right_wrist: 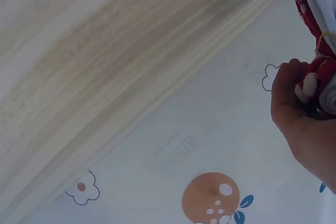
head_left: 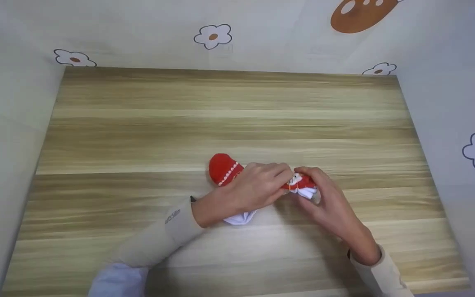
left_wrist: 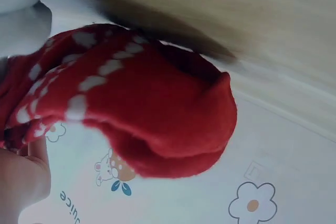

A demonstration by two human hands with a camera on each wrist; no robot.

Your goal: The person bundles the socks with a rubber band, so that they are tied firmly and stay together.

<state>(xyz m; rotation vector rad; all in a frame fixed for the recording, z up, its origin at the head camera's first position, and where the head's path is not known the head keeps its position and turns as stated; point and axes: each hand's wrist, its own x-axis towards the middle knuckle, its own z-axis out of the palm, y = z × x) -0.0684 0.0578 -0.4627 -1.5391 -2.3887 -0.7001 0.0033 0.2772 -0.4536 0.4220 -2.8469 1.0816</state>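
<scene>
A red sock with white patterning [head_left: 222, 167] lies across the middle of the table, its rounded toe to the left. A white part [head_left: 239, 218] pokes out below the left wrist. My left hand [head_left: 256, 185] reaches over the sock, fingers curled on its middle and hiding much of it. My right hand [head_left: 330, 200] grips the rolled end [head_left: 303, 187], where red and white cloth shows. The right wrist view shows that rolled end [right_wrist: 329, 95] coiled inside curled fingers, with a thin yellow strand [right_wrist: 326, 34] beside it. The red toe [left_wrist: 168, 103] fills the left wrist view.
The wood-grain table [head_left: 221, 115] extends around the hands. Behind it and along both sides stand pale panels [head_left: 146, 33] printed with flowers and brown shapes.
</scene>
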